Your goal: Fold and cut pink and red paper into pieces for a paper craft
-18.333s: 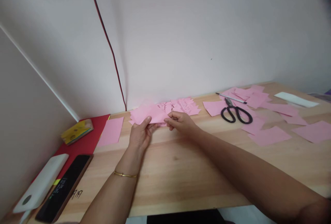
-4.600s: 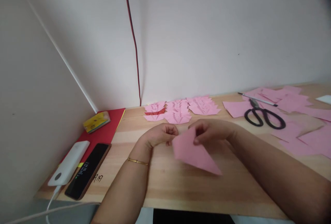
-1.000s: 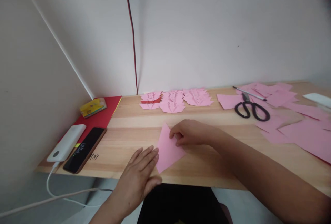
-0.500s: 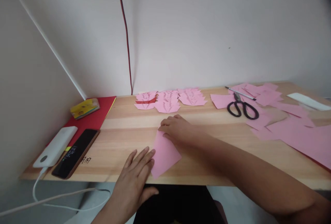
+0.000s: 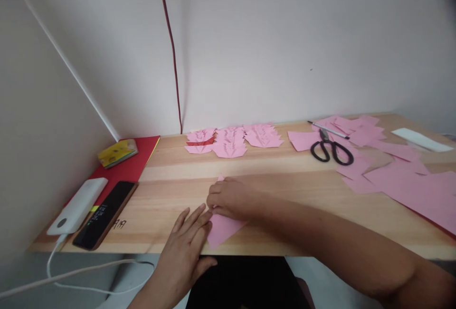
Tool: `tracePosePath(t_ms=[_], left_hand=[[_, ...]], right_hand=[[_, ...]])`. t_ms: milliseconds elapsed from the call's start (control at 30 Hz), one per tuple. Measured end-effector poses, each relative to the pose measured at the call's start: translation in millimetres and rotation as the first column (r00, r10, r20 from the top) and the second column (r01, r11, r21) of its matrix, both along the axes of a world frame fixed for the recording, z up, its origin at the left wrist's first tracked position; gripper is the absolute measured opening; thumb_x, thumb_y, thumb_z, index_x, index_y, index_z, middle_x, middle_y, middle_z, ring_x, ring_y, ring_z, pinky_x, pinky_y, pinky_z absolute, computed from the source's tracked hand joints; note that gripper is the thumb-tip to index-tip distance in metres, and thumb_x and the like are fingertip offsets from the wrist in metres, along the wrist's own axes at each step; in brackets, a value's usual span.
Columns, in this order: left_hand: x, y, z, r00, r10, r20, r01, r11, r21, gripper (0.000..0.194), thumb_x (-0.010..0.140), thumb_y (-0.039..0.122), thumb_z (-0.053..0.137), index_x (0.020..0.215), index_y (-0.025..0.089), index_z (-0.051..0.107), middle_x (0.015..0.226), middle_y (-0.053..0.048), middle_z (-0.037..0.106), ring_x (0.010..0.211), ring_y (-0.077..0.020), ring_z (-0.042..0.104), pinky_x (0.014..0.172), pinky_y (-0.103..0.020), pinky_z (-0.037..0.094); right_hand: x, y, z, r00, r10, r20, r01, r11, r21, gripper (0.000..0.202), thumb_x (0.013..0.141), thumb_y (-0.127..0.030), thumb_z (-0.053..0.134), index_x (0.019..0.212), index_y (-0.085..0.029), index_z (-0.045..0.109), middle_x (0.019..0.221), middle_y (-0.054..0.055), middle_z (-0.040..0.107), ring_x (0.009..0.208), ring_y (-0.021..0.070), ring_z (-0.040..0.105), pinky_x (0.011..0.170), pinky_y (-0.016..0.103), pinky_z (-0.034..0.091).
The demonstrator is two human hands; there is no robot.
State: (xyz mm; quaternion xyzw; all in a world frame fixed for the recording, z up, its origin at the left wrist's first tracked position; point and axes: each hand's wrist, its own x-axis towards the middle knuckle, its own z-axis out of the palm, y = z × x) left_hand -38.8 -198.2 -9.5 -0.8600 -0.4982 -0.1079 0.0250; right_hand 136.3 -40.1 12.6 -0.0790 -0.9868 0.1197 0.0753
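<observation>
A folded piece of pink paper (image 5: 224, 230) lies near the front edge of the wooden table, its narrow tip pointing away from me. My left hand (image 5: 185, 247) rests flat with fingers spread, the fingertips touching the paper's left edge. Across the middle of the paper lies my right hand (image 5: 233, 199), its fingers curled together and pressed on the left edge close to my left fingertips. That hand covers the paper's middle; only the tip and the lower part show.
Cut pink paper shapes (image 5: 230, 145) line the wall side. Black-handled scissors (image 5: 331, 149), a pen (image 5: 329, 130) and pink sheets (image 5: 413, 183) lie at right, near a white strip (image 5: 422, 140). A phone (image 5: 105, 216), white power bank (image 5: 78, 207) and yellow packet (image 5: 117, 153) are at left.
My right hand has slid from the paper's far tip down its left edge toward me, uncovering the tip. My left hand has stayed nearly in place.
</observation>
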Motion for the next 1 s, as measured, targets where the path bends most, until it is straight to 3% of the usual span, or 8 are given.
tracePosePath(t_ms=[200,300,367,467,600,733,867,1000], left_hand=[[3,-1,-2.0,0.997,0.028,0.068,-0.027,1.0,-0.007,0.049,0.078,0.039,0.066,0.118,0.018,0.049,0.135,-0.015,0.052,0.132,-0.0309,0.039,0.105,-0.055,0.034],[6,-3,-3.2,0.993,0.056,0.103,-0.059,0.998,0.025,0.056,0.075,0.049,0.066,0.117,0.017,0.05,0.133,-0.016,0.054,0.129,-0.0327,0.042,0.103,-0.056,0.036],[8,-4,-4.1,0.991,0.063,0.12,-0.071,0.996,0.063,0.057,0.074,0.052,0.065,0.116,0.016,0.05,0.131,-0.017,0.055,0.126,-0.0329,0.045,0.101,-0.055,0.037],[8,-5,-5.5,0.989,0.056,0.135,-0.07,0.992,0.101,0.055,0.076,0.052,0.064,0.115,0.016,0.051,0.125,-0.017,0.058,0.121,-0.0314,0.05,0.101,-0.054,0.037],[8,-7,-7.2,0.986,0.049,0.158,-0.069,0.99,0.124,0.055,0.076,0.052,0.064,0.116,0.017,0.052,0.119,-0.013,0.063,0.117,-0.03,0.053,0.101,-0.053,0.037],[7,-10,-9.4,0.979,0.082,0.185,-0.11,0.983,0.147,0.047,0.076,0.049,0.065,0.11,0.018,0.056,0.117,-0.011,0.064,0.114,-0.0293,0.054,0.101,-0.053,0.038],[8,-12,-12.8,0.974,0.103,0.203,-0.136,0.979,0.154,0.04,0.077,0.043,0.067,0.11,0.021,0.058,0.117,-0.009,0.065,0.115,-0.0281,0.053,0.102,-0.052,0.037],[9,-15,-13.9,0.977,0.09,0.193,-0.123,0.978,0.167,0.035,0.078,0.038,0.066,0.108,0.021,0.058,0.117,-0.008,0.065,0.117,-0.028,0.051,0.102,-0.051,0.037]], right_hand=[[18,45,-1.2,0.959,-0.272,-0.074,0.265,0.959,-0.098,0.019,0.088,-0.015,0.046,0.085,-0.013,0.065,0.093,0.01,0.065,0.089,0.0183,0.056,0.081,0.031,0.04],[31,47,4.7,0.944,-0.284,-0.169,0.253,0.95,-0.18,0.018,0.086,-0.016,0.048,0.092,-0.014,0.065,0.1,0.009,0.065,0.095,0.0189,0.057,0.085,0.032,0.04],[35,35,10.7,0.957,-0.237,-0.169,0.18,0.938,-0.295,0.023,0.085,-0.023,0.053,0.105,-0.017,0.063,0.108,0.007,0.065,0.099,0.018,0.057,0.087,0.031,0.041],[34,15,18.1,0.994,-0.11,-0.021,0.092,0.912,-0.4,0.043,0.079,-0.041,0.063,0.116,-0.021,0.061,0.114,0.006,0.064,0.103,0.0202,0.058,0.088,0.032,0.043],[34,-2,21.1,0.991,-0.033,0.133,0.077,0.939,-0.336,0.065,0.068,-0.056,0.068,0.121,-0.019,0.059,0.125,0.011,0.059,0.114,0.0276,0.053,0.097,0.04,0.038],[50,-22,16.0,0.987,-0.01,0.162,0.056,0.958,-0.281,0.086,0.064,-0.062,0.068,0.133,-0.014,0.049,0.141,0.017,0.044,0.13,0.0312,0.039,0.108,0.045,0.026],[68,-54,2.1,0.989,-0.099,0.112,0.124,0.962,-0.241,0.088,0.07,-0.056,0.068,0.142,-0.018,0.036,0.15,0.016,0.03,0.139,0.0303,0.023,0.113,0.05,0.011],[73,-80,-9.2,0.967,-0.249,0.061,0.256,0.952,-0.171,0.073,0.077,-0.045,0.067,0.14,-0.022,0.038,0.147,0.012,0.037,0.14,0.0281,0.022,0.114,0.051,0.007]])
